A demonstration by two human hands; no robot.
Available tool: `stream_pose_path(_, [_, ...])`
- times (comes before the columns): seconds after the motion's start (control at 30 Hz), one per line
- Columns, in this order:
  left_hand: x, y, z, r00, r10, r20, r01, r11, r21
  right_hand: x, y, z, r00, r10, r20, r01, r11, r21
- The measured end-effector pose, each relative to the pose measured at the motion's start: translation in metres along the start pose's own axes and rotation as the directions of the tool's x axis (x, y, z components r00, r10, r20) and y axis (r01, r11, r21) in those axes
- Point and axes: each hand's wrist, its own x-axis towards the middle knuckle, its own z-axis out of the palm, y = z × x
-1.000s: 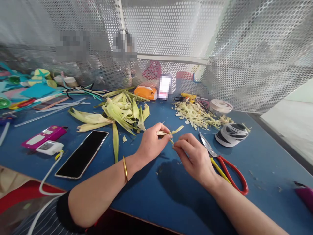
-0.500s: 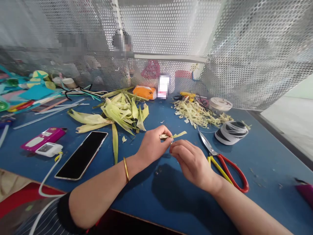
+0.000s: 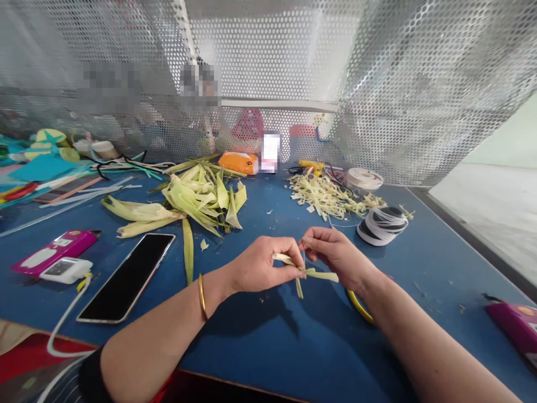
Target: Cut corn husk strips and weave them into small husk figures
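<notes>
Between the thumb and fingers of my left hand (image 3: 268, 263) is a small folded piece of corn husk (image 3: 321, 275), its pale green ends sticking out on both sides. My right hand (image 3: 331, 249) is just beyond it, thumb and forefinger pinched on a thin white thread (image 3: 304, 257) that runs down to the husk. Under my right forearm lie scissors, mostly hidden, with a yellow handle (image 3: 359, 308) showing. To the right stands a spool of white thread (image 3: 382, 226).
Whole corn husks (image 3: 193, 196) lie in a heap at left, shredded husk strips (image 3: 319, 193) at right. A phone (image 3: 128, 278), a purple device (image 3: 56, 251) and a white cabled device (image 3: 67, 270) are on the blue table (image 3: 251, 347). An orange packet (image 3: 239, 163) sits by the perforated screen (image 3: 277, 50).
My right hand has moved up and beyond the husk, drawing the thread upward. My left hand has come nearer and turned the husk piece. The forearm now covers most of the scissors.
</notes>
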Motion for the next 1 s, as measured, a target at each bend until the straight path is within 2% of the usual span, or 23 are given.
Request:
stream_pose_path(0.1, [0.002, -0.001, -0.003, 0.983, -0.044, -0.176, 0.042, 0.999, -0.012, 0.003, 0.006, 0.003, 0.996, 0.002, -0.087, -0.016, 0.988, -0.154])
stream_pose_path(0.17, [0.003, -0.004, -0.005, 0.948, -0.061, -0.312, 0.065, 0.998, 0.004, 0.002, 0.008, 0.005, 0.994, -0.046, -0.102, 0.012, 0.950, -0.313])
stream_pose_path(0.23, [0.006, -0.008, -0.007, 0.900, -0.058, -0.431, 0.080, 0.996, 0.033, 0.001, 0.010, 0.006, 0.991, -0.113, -0.068, 0.068, 0.880, -0.469])
stream_pose_path(0.3, [0.007, -0.012, -0.008, 0.857, -0.044, -0.513, 0.104, 0.991, 0.088, -0.003, 0.010, 0.009, 0.975, -0.223, -0.002, 0.176, 0.775, -0.607])
stream_pose_path(0.37, [0.008, -0.017, -0.009, 0.830, -0.025, -0.558, 0.134, 0.979, 0.155, -0.008, 0.008, 0.013, 0.916, -0.391, 0.089, 0.336, 0.625, -0.705])
stream_pose_path(0.47, [0.009, -0.023, -0.008, 0.830, -0.028, -0.556, 0.161, 0.968, 0.192, -0.014, 0.006, 0.019, 0.758, -0.599, 0.258, 0.558, 0.391, -0.732])
stream_pose_path(0.53, [0.009, -0.025, -0.006, 0.850, -0.036, -0.526, 0.161, 0.968, 0.194, -0.015, 0.005, 0.021, 0.689, -0.639, 0.341, 0.638, 0.311, -0.705])
stream_pose_path(0.63, [0.008, -0.025, -0.001, 0.871, -0.055, -0.488, 0.166, 0.968, 0.186, -0.015, 0.007, 0.023, 0.658, -0.628, 0.416, 0.682, 0.263, -0.682])
stream_pose_path(0.73, [0.008, -0.022, 0.002, 0.886, -0.077, -0.457, 0.173, 0.970, 0.172, -0.015, 0.008, 0.025, 0.654, -0.603, 0.458, 0.704, 0.263, -0.660])
stream_pose_path(0.8, [0.008, -0.021, 0.003, 0.901, -0.077, -0.427, 0.174, 0.965, 0.194, -0.016, 0.006, 0.025, 0.679, -0.598, 0.427, 0.700, 0.350, -0.622])
stream_pose_path(0.9, [0.007, -0.018, 0.003, 0.928, -0.076, -0.364, 0.182, 0.946, 0.268, -0.016, 0.000, 0.022, 0.739, -0.612, 0.283, 0.646, 0.523, -0.555])
stream_pose_path(1.0, [0.006, -0.015, 0.002, 0.967, -0.052, -0.248, 0.138, 0.929, 0.344, -0.012, -0.005, 0.010, 0.781, -0.611, 0.132, 0.572, 0.615, -0.543])
